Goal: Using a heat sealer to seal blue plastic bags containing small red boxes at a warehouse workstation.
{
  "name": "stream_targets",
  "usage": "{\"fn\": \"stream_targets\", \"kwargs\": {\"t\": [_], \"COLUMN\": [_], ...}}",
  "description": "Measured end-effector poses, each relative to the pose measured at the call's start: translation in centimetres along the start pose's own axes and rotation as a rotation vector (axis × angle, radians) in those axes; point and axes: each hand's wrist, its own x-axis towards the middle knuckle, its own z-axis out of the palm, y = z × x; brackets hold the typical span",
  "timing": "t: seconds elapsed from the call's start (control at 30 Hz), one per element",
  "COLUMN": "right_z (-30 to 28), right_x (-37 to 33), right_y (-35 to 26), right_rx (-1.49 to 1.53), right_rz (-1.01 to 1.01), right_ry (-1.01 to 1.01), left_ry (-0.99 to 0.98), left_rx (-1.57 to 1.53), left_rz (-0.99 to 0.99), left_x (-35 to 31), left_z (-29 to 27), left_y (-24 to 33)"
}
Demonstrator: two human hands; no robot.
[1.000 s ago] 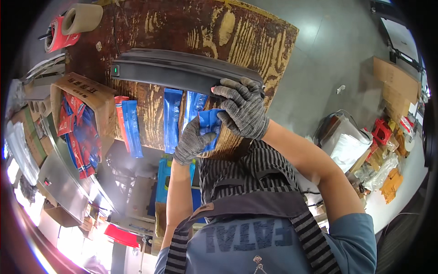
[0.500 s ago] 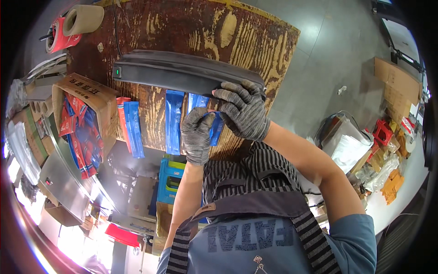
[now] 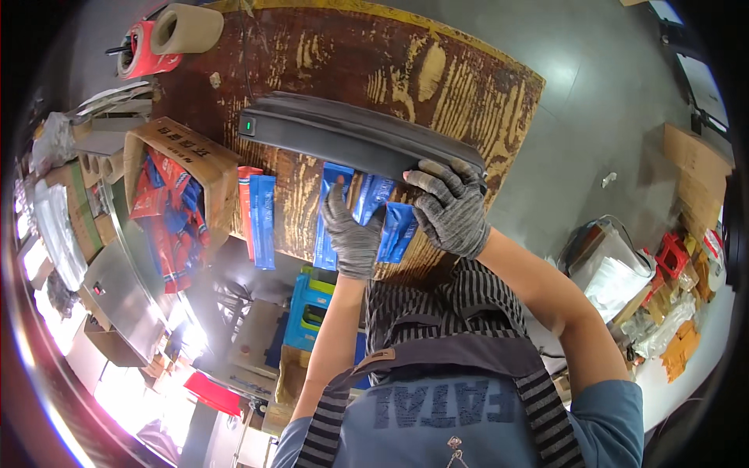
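Head view, and the counter [image 3: 488, 101] fills the upper middle, its dark brown surface worn through to pale streaks! Across it runs a long black bar [image 3: 351, 134], slightly bowed by the lens, its right end close to the counter's right edge. Over on the left sits an open carton [image 3: 175, 134], tipped toward us and stuffed with red and blue packets, while a blue crate [image 3: 299, 316] stands low, beyond the counter's near edge. Now the hands, both in grey gloves! The right hand [image 3: 452, 207] is up at the bar's right end, fingers bent over its edge and slightly parted, one bare fingertip poking out of the glove. The left hand [image 3: 351, 238] lies over the blue packets, fingers partly spread, one pointing up toward the bar; whether they grip anything, I cannot tell. At the far left corner, a tan roll [image 3: 187, 30] sits beside a red roll [image 3: 143, 54]. And the packets: the right packet [image 3: 398, 234] lies between the hands, apart from the bar; the middle packet [image 3: 373, 199] reaches up to the bar's front edge; the left packet [image 3: 325, 226] is partly covered by the left hand. Farther left, a blue packet [image 3: 263, 222] overlaps a red packet [image 3: 245, 203]. Smallest of all, a green light [image 3: 249, 125] glows on the bar's left end!
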Motion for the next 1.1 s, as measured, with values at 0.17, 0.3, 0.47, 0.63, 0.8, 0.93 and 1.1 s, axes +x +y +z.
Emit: {"fn": "stream_targets", "kwargs": {"t": [0.17, 0.3, 0.47, 0.63, 0.8, 0.93, 1.1], "right_z": [-0.2, -0.3, -0.7, -0.5, -1.0, -2.3, -2.8], "right_x": [0.5, 0.6, 1.0, 0.8, 1.0, 1.9, 1.8], "right_y": [-0.3, -0.2, -0.6, -0.4, -0.8, -1.8, -1.5], "right_rx": [-0.022, -0.043, -0.055, -0.069, -0.054, -0.022, 0.032], "right_rz": [-0.041, -0.046, -0.032, -0.052, -0.04, -0.033, 0.022], "right_ry": [0.031, 0.03, -0.008, 0.002, -0.014, -0.032, -0.064], "left_ry": [-0.021, -0.033, -0.018, -0.016, -0.033, -0.076, 0.028], "left_rx": [0.147, -0.025, -0.01, -0.036, 0.005, 0.081, 0.415], "left_rz": [0.049, 0.05, 0.056, 0.02, 0.049, 0.037, -0.011], "left_x": [-1.0, -0.5, -0.2, 0.1, 0.2, -0.6, -0.9], "left_z": [2.6, 3.2, 3.1, 3.3, 3.5, 1.9, -0.8], "left_y": [-2.1, -1.3, -1.2, -0.7, -0.9, -2.0, -3.1]}}
